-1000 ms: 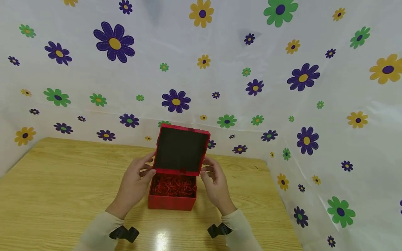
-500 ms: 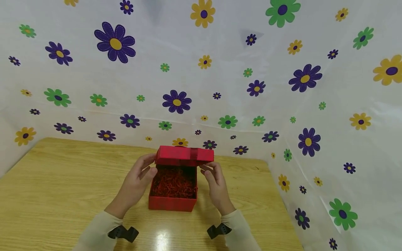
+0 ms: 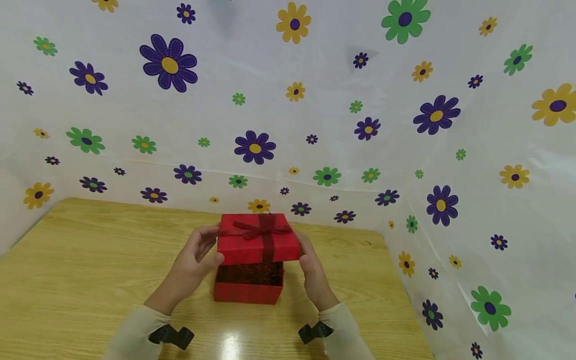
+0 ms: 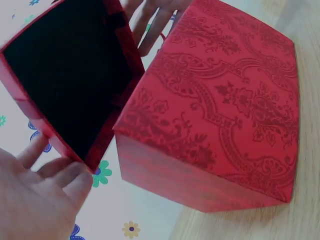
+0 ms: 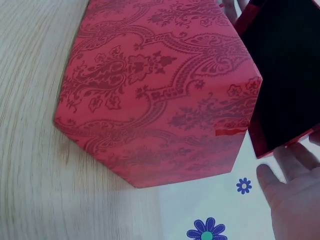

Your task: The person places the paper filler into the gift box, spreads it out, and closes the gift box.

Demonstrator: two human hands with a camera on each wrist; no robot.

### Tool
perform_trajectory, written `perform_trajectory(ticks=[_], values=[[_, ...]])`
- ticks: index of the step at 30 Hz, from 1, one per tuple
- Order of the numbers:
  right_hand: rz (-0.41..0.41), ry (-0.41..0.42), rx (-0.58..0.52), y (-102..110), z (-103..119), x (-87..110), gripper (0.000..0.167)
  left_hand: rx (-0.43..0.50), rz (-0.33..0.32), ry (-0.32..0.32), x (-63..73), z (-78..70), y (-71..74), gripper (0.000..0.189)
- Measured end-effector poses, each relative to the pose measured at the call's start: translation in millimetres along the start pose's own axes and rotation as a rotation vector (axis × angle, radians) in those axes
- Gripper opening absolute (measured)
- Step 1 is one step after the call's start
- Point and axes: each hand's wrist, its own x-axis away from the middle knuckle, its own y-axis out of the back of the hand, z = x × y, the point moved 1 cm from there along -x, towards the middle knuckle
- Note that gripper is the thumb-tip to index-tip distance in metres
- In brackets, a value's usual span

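In the head view a red gift-box lid [image 3: 234, 250] with a dark red ribbon bow [image 3: 258, 228] hangs, tilted, over the back part of a red box [image 3: 247, 293]. Fingers and thumb of my left hand [image 3: 186, 272] hold the lid by its left side. At its right side my right hand [image 3: 317, 280] holds it too, the fingers partly hidden behind it. Dark red paper shreds [image 3: 256, 274] show inside the box's front part. Both wrist views show the lid's black inside [image 4: 70, 70] and the box's patterned outer walls [image 5: 160, 100].
The box stands on a light wooden table [image 3: 112, 250]. Behind and to the right hangs a white sheet [image 3: 202, 110] printed with coloured flowers. A black strap device [image 3: 173, 336] sits on each wrist.
The lid, first raised with its black inside facing me, has swung over and come forward and down, so its bow-tied top now shows. Both hands moved with it; the box stayed put.
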Motion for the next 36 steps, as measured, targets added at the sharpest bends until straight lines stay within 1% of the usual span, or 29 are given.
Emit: perform_trajectory(ticks=[3,5,7,9,12,15,18,21,25,29,31,36], values=[[-0.020,-0.017,0.001,0,-2,2.9,0.066,-0.012,0.047,-0.054,0.6,2.2,4.9,0.069],[-0.033,-0.043,0.024,-1,-5,6.8,0.066,-0.005,0.083,-0.090,1.7,4.4,8.1,0.075],[-0.043,-0.069,0.082,-1,-7,12.2,0.066,0.009,0.116,-0.105,3.4,7.4,10.8,0.078],[-0.037,-0.092,0.129,-2,-11,18.2,0.067,0.027,0.142,-0.098,5.9,11.7,12.8,0.081],[-0.016,-0.115,0.150,-2,-15,25.5,0.071,0.037,0.170,-0.074,9.3,18.7,14.0,0.083],[0.005,-0.136,0.136,-3,-20,30.5,0.074,0.042,0.186,-0.063,12.0,28.2,13.9,0.084],[0.021,-0.135,0.120,-4,-26,33.5,0.073,0.045,0.194,-0.064,14.0,37.6,13.5,0.085],[0.028,-0.139,0.106,-4,-29,35.6,0.071,0.045,0.202,-0.058,15.1,43.4,12.5,0.086],[0.033,-0.158,0.086,-5,-30,37.9,0.071,0.027,0.205,-0.040,14.9,47.6,11.0,0.087],[0.037,-0.150,0.079,-6,-29,38.3,0.072,0.018,0.215,-0.040,13.7,50.4,11.2,0.087],[0.036,-0.154,0.076,-7,-29,38.0,0.072,0.026,0.220,-0.041,13.5,50.8,11.8,0.087],[0.041,-0.158,0.064,-8,-29,36.2,0.072,0.035,0.224,-0.022,13.9,51.7,12.7,0.086]])
